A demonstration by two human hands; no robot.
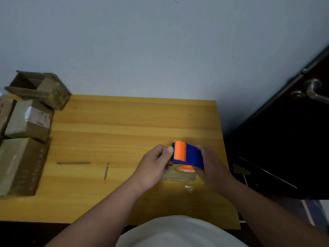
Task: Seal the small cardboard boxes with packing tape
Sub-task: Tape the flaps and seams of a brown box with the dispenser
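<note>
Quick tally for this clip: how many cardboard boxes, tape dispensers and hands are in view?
Cardboard boxes: 5, namely open box, labelled box, long box, edge box and box under the dispenser
Tape dispenser: 1
Hands: 2, left hand, right hand
Total: 8

This looks like a small room in a home or a little office. A yellow wooden table (pixel 124 122) stands against a plain pale wall (pixel 160 41). Beside it is a dark door (pixel 284 139) with a metal door handle (pixel 313 90).
</note>
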